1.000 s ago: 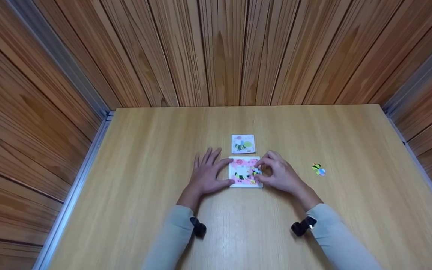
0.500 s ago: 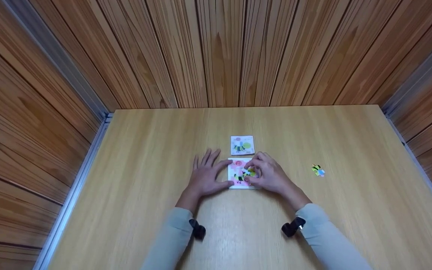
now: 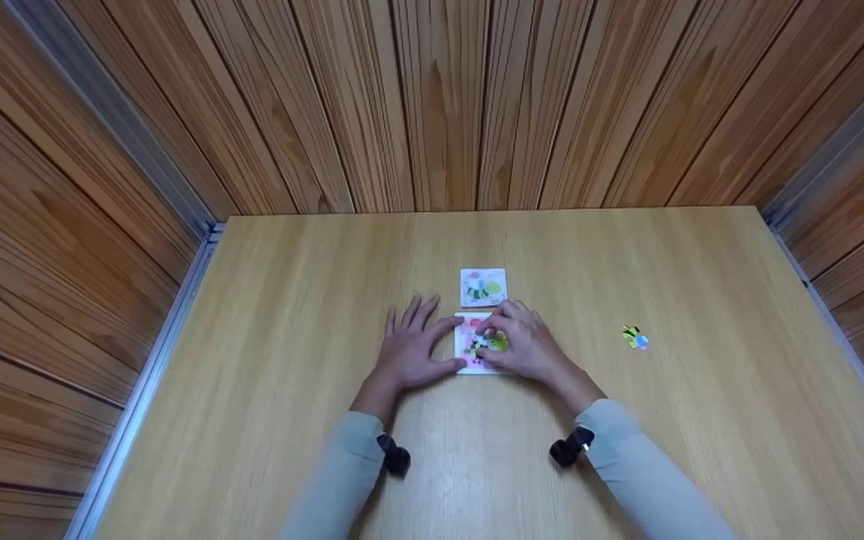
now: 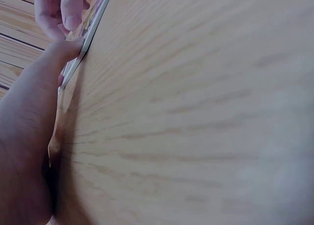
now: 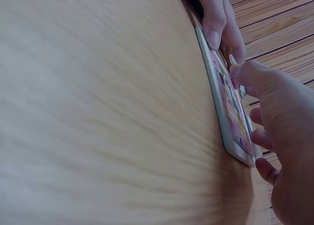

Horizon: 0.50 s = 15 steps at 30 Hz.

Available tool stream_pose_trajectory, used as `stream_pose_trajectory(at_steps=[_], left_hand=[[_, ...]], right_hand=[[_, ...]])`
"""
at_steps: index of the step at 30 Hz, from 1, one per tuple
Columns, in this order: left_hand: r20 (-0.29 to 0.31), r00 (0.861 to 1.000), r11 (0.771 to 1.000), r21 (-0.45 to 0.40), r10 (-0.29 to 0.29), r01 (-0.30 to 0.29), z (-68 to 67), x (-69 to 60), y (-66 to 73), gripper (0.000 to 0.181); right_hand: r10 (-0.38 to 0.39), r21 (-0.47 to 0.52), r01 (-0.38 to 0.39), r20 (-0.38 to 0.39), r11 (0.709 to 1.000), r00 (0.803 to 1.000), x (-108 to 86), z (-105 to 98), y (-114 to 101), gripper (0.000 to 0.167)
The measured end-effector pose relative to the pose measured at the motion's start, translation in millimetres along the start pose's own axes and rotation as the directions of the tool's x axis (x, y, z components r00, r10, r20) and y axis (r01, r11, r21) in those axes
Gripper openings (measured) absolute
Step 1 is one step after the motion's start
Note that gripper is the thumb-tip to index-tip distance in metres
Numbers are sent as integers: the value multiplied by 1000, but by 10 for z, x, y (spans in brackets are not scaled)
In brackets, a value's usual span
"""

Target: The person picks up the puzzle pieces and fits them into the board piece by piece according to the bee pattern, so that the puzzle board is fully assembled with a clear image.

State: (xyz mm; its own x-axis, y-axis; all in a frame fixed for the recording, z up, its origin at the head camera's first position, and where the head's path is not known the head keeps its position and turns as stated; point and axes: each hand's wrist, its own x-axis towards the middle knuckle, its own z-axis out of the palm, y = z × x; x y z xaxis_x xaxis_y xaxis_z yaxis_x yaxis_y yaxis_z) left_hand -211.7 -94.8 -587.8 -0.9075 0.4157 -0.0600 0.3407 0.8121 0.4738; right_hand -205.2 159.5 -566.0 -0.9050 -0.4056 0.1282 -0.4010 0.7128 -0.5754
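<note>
A small square puzzle board (image 3: 465,346), white-edged with a pink bee picture, lies flat on the table. My left hand (image 3: 411,354) is spread at its left side, thumb and index fingertip against the edge and the other fingers straight. Over the board, my right hand (image 3: 528,346) pinches a small flat puzzle piece (image 5: 232,60) between thumb and fingers. That piece stands tilted above the board's surface in the right wrist view, its picture mostly hidden by the fingers. The right hand also covers the board's right part in the head view.
A square card (image 3: 483,287) with a matching bee picture lies just behind the board. Off to the right sits a loose yellow, black and blue puzzle piece or small cluster (image 3: 635,337). Wooden panel walls (image 3: 439,112) enclose the table (image 3: 289,315) at the back and sides.
My right hand has moved left across the board with the pinched piece, uncovering a green area on the right of the picture. The left hand has stayed at the board's left edge.
</note>
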Motion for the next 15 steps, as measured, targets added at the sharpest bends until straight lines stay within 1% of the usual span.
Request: stream_pose_trajectory(at_steps=[5, 15], left_hand=[[7, 1000, 1000, 10, 3, -3, 7, 15, 4, 82], [19, 1000, 1000, 16, -7, 6, -2, -5, -14, 83]], right_hand=[[24, -29, -24, 3, 999, 1000, 20, 30, -9, 27], [28, -19, -27, 14, 999, 1000, 33, 76, -28, 27]])
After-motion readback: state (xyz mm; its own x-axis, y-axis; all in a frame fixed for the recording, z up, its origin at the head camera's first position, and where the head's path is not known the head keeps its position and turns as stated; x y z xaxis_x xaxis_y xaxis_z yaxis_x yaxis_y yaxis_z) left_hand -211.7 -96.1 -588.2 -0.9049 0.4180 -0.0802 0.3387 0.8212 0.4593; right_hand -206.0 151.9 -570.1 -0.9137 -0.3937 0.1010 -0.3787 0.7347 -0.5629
